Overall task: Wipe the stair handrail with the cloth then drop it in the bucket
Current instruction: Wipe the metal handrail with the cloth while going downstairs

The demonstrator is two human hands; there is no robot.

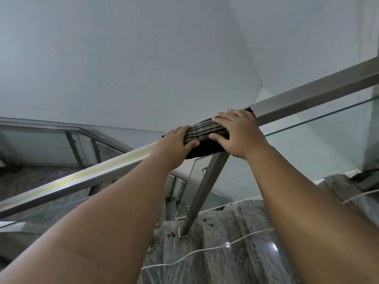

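A square steel handrail (pixel 303 95) runs diagonally from lower left to upper right, with a yellow streak along its lower stretch. A dark cloth with pale stripes (pixel 205 132) is draped over the rail above a slanted steel post. My left hand (pixel 176 144) grips the cloth's left end, thumb underneath. My right hand (pixel 238 132) presses on its right end, fingers wrapped over the rail. No bucket is in view.
The slanted steel post (pixel 203 193) drops from the rail to grey marble steps (pixel 225 253). Glass panels (pixel 320 146) hang under the rail. A white cord (pixel 205 251) trails across the steps. A lower landing with another railing (pixel 82 140) lies at left.
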